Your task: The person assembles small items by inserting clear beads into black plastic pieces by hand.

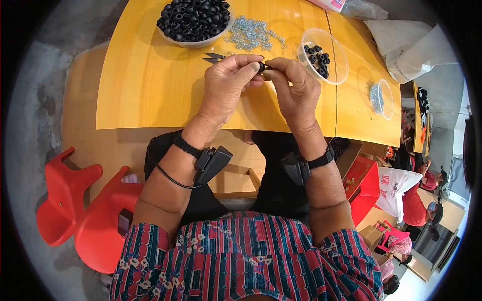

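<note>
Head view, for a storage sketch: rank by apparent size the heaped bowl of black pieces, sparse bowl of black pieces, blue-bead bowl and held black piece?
1. Heaped bowl, even cropped
2. Sparse bowl
3. Blue-bead bowl
4. Held black piece, partly covered

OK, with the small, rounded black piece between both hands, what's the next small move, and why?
Probably a slight turn of the black piece with the bare right hand, the bare left hand steadying it: their close pinch hides much of it from view.

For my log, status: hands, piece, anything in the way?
Left hand, right hand: pinching small black piece. Piece partly hidden. Dark blades beside left hand, not blocking.
</note>
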`<control>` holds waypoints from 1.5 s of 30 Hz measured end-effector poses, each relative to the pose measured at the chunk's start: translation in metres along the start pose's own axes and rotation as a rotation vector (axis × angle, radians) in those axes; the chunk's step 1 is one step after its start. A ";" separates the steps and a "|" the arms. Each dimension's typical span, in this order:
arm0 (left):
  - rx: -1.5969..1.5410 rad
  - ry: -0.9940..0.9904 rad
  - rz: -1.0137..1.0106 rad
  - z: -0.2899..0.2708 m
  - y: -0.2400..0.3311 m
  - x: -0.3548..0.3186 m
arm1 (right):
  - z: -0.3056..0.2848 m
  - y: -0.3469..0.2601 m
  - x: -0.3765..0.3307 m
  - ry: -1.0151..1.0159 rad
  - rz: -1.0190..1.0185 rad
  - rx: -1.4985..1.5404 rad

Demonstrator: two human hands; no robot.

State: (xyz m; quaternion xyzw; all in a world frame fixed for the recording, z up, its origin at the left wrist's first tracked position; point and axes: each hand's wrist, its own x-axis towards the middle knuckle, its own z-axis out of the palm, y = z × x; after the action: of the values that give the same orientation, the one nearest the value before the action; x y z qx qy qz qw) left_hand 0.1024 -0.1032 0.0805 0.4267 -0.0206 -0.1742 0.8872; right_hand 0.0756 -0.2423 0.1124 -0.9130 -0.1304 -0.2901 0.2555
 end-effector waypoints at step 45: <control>0.035 -0.071 -0.084 -0.007 0.006 0.001 | -0.005 -0.001 0.003 -0.018 0.074 0.136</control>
State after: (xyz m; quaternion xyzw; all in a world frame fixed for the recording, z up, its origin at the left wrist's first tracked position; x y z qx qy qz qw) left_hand 0.1064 -0.0943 0.0805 0.4363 -0.0372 -0.2260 0.8702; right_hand 0.0749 -0.2435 0.1179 -0.9003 -0.1183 -0.2628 0.3261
